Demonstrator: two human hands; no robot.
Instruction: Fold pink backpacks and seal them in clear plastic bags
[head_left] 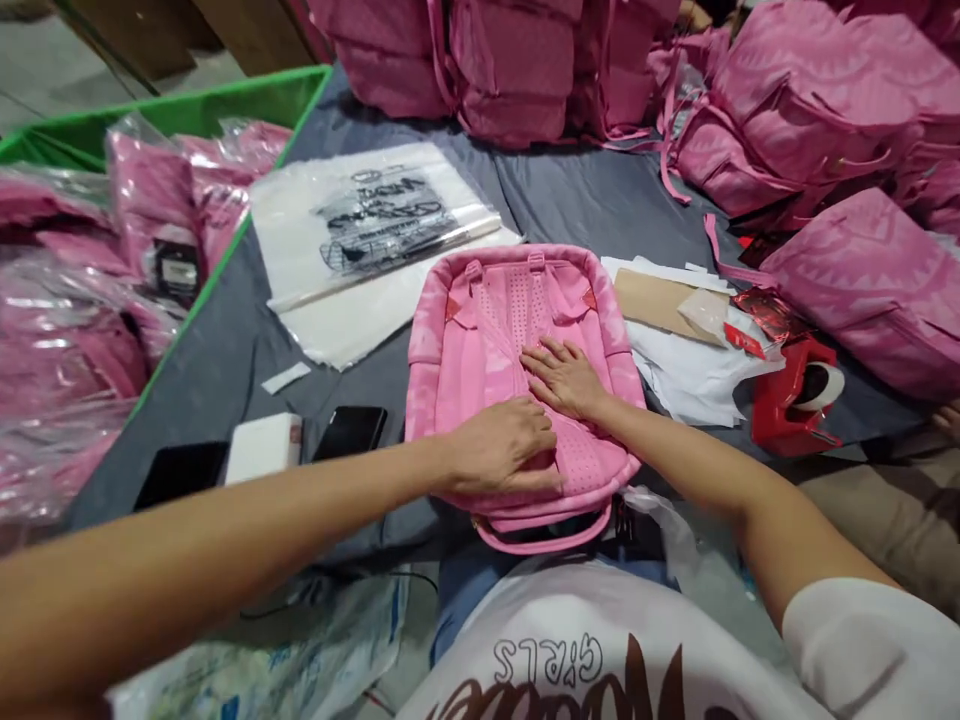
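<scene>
A pink backpack (517, 320) lies on the dark cloth-covered table in front of me, its back panel and shoulder straps facing up and its top handle (547, 540) toward my body. My right hand (564, 378) rests on the middle of the panel, fingers spread and nearly flat. Lower on the same panel sits my left hand (504, 445), thumb stretched out apart from the bent fingers. Nothing shows in its grip, though the fingertips are partly hidden. Both hands touch the backpack.
Left of the backpack lie printed plastic bags (375, 220), a white box (264, 448) and a black phone (351, 433). A green-edged bin (202, 95) holds bagged pink goods. On the right are papers (682, 370), a red tape dispenser (784, 405) and more pink backpacks (877, 290).
</scene>
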